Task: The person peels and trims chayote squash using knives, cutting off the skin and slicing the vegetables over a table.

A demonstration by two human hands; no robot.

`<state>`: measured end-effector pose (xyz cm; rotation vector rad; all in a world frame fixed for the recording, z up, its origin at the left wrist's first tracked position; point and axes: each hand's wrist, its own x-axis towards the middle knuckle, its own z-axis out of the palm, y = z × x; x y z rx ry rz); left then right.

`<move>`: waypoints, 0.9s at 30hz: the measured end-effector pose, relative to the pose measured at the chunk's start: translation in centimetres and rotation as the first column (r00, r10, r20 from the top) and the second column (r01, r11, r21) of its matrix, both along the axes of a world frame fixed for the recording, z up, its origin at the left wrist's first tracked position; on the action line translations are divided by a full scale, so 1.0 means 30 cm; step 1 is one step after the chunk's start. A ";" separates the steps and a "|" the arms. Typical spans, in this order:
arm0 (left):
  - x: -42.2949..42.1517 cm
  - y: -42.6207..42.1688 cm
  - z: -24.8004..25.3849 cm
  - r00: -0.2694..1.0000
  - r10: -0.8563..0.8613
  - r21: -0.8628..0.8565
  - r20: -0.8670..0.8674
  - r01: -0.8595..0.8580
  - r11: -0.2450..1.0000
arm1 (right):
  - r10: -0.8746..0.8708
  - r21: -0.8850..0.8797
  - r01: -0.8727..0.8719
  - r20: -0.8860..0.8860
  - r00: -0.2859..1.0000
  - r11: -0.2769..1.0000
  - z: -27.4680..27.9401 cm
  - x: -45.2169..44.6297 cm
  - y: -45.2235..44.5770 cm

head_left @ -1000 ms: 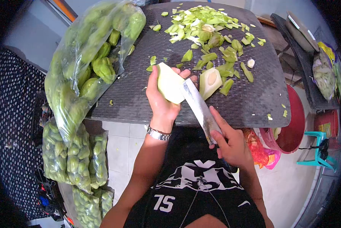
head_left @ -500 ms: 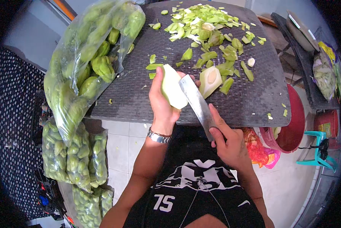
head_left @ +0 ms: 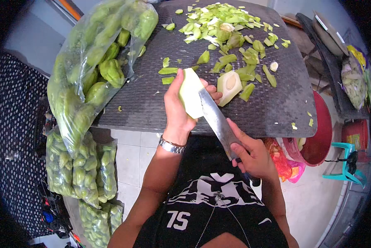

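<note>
Pale green, the peeled squash (head_left: 189, 93) lies in the left hand (head_left: 175, 109) over the table (head_left: 140, 113), thumb and fingers cupped around it; its long axis points away from the body; the knife (head_left: 218, 122) slants up to its right side, blade touching, handle gripped in the right hand (head_left: 256, 157), the nearer to that side; right of the squash sits a seeded half (head_left: 229, 87); far left, a plastic bag (head_left: 71, 109) holds whole green squashes (head_left: 111, 72); far right and nearer the body, a red tub (head_left: 323, 128) contains pale pieces (head_left: 301, 143).

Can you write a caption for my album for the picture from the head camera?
The left hand holds a peeled green vegetable while the right hand holds a knife.
</note>
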<state>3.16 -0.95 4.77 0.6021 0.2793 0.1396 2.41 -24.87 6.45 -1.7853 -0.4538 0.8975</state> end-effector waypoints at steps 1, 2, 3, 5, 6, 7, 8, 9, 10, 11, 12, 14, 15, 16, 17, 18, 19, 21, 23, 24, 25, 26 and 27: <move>0.002 0.004 -0.003 1.000 -0.006 -0.013 0.003 0.006 1.000 | 0.001 -0.020 -0.002 -0.048 0.999 1.000 0.005 0.001 0.000; 0.005 0.009 -0.003 1.000 -0.013 -0.027 0.006 0.013 1.000 | 0.005 0.002 -0.005 -0.037 0.999 1.000 0.001 0.002 -0.002; 0.008 0.014 -0.002 0.999 -0.043 -0.002 -0.020 0.043 0.999 | 0.010 0.024 -0.009 -0.026 1.000 1.000 -0.006 0.004 -0.007; 0.012 0.022 0.000 0.992 -0.102 0.043 -0.077 0.105 0.994 | 0.022 0.036 -0.021 -0.026 0.999 0.999 -0.010 0.013 -0.016; 0.010 0.018 -0.003 0.990 -0.112 0.071 -0.087 0.119 0.990 | 0.026 0.027 -0.025 -0.039 0.999 0.999 -0.008 0.023 -0.020; 0.012 0.014 -0.003 0.988 -0.124 0.100 -0.096 0.133 0.986 | 0.029 0.018 -0.028 -0.050 0.998 0.999 -0.006 0.029 -0.023; 0.015 0.015 -0.001 0.986 -0.132 0.132 -0.101 0.145 0.981 | 0.021 0.038 -0.018 -0.071 0.997 0.999 -0.011 0.030 -0.024; 0.015 0.013 -0.003 0.993 -0.096 0.095 -0.072 0.102 0.990 | 0.016 0.057 -0.011 -0.091 0.996 0.998 -0.023 0.029 -0.023; 0.012 0.008 -0.007 0.997 -0.057 0.058 -0.045 0.059 0.997 | 0.013 0.077 -0.004 -0.112 0.994 0.997 -0.033 0.028 -0.019; 0.011 0.002 -0.010 1.000 -0.016 0.019 -0.018 0.017 1.000 | 0.014 0.088 -0.004 -0.115 0.993 0.996 -0.038 0.026 -0.013; 0.009 -0.006 -0.011 0.999 0.053 -0.001 0.000 -0.053 0.999 | 0.015 0.098 -0.004 -0.121 0.993 0.995 -0.042 0.020 -0.006; 0.011 -0.019 -0.010 0.981 0.189 -0.046 0.034 -0.187 0.981 | 0.021 0.102 -0.007 -0.134 0.991 0.995 -0.043 0.017 -0.003; 0.012 -0.019 -0.015 0.977 0.211 -0.051 0.041 -0.209 0.977 | 0.025 0.096 -0.011 -0.144 0.989 0.995 -0.043 0.016 -0.006; 0.018 -0.017 -0.021 0.971 0.233 -0.056 0.049 -0.230 0.972 | 0.028 0.091 -0.014 -0.152 0.988 0.996 -0.043 0.016 -0.008; 0.022 -0.015 -0.024 0.966 0.254 -0.060 0.057 -0.250 0.966 | 0.033 0.102 -0.017 -0.163 0.986 0.995 -0.043 0.016 -0.009; 0.024 -0.021 -0.024 0.955 0.287 -0.042 0.069 -0.285 0.958 | 0.037 0.113 -0.018 -0.174 0.984 0.993 -0.044 0.016 -0.011; 0.029 -0.031 -0.024 0.944 0.319 -0.025 0.081 -0.318 0.948 | 0.041 0.124 -0.018 -0.185 0.982 0.992 -0.044 0.017 -0.014; 0.038 -0.052 -0.029 0.939 0.328 -0.032 0.100 -0.327 0.945 | 0.038 0.143 -0.009 -0.199 0.979 0.990 -0.046 0.019 -0.009; 0.031 -0.073 -0.045 0.952 0.286 -0.078 0.109 -0.278 0.957 | 0.073 0.187 -0.028 -0.241 0.968 0.982 -0.050 0.021 -0.002; 0.031 -0.085 -0.052 0.955 0.290 -0.069 0.059 -0.286 0.956 | 0.110 0.225 -0.049 -0.268 0.957 0.973 -0.052 0.027 0.002; 0.033 -0.083 -0.053 0.959 0.277 -0.063 0.056 -0.274 0.960 | 0.148 0.262 -0.069 -0.293 0.945 0.962 -0.052 0.031 0.004; 0.033 -0.081 -0.054 0.963 0.264 -0.057 0.052 -0.261 0.964 | 0.108 0.255 -0.032 -0.290 0.951 0.967 -0.047 0.026 0.009; 0.034 -0.079 -0.054 0.967 0.252 -0.052 0.049 -0.249 0.967 | 0.068 0.247 0.005 -0.285 0.956 0.969 -0.038 0.016 0.017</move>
